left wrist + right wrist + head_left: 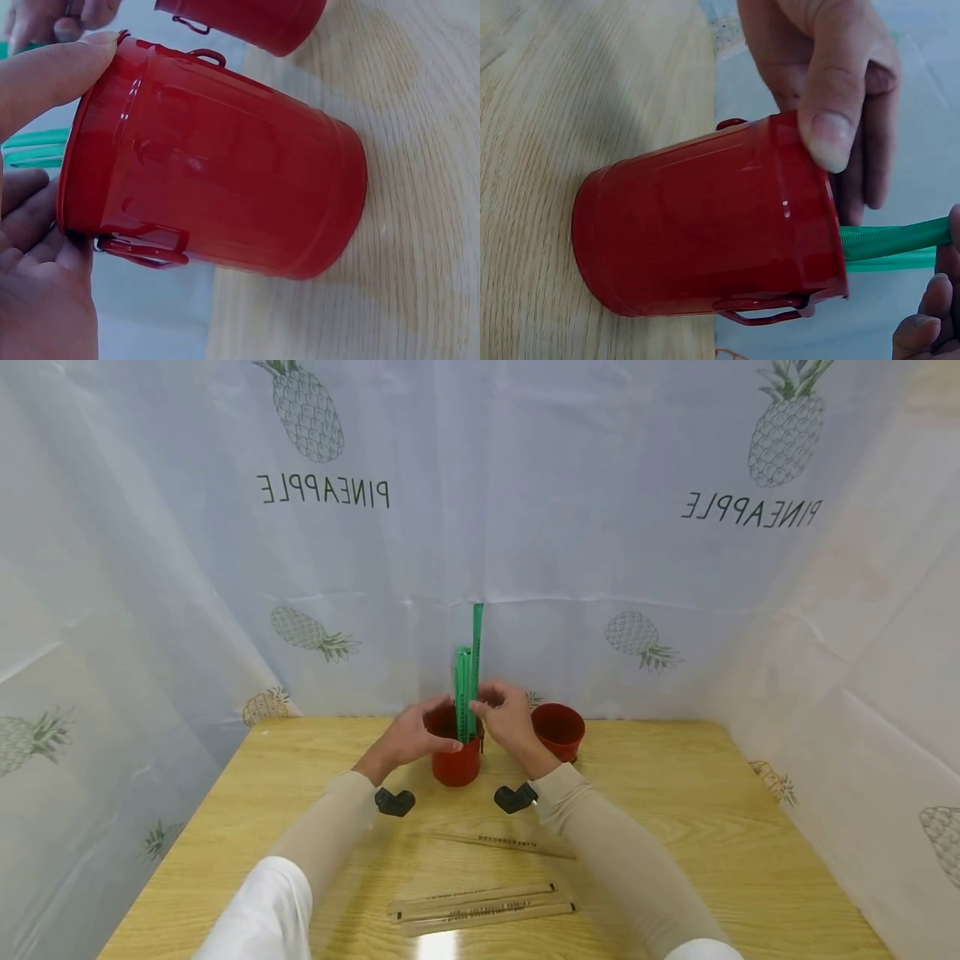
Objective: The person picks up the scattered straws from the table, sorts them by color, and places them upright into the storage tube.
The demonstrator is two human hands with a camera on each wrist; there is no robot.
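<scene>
A red metal bucket (455,767) with small side handles stands on the table, and several long thin green printed packets (462,693) rise upright from it. My left hand (408,739) holds its rim, the thumb (831,139) lying over the outside edge. Over the rim on the other side, my right hand (510,720) pinches a green packet (477,647) that stands taller than the others. In the right wrist view the green strips (892,240) run from the bucket's mouth to the right fingers. The packets' lower ends are hidden inside the bucket.
A second red bucket (559,732) stands to the right, behind the right forearm. Several long brown printed paper packets (487,910) lie near the front of the wooden table (645,827), with another brown packet (517,845) farther back. A pineapple-print curtain (510,543) hangs behind.
</scene>
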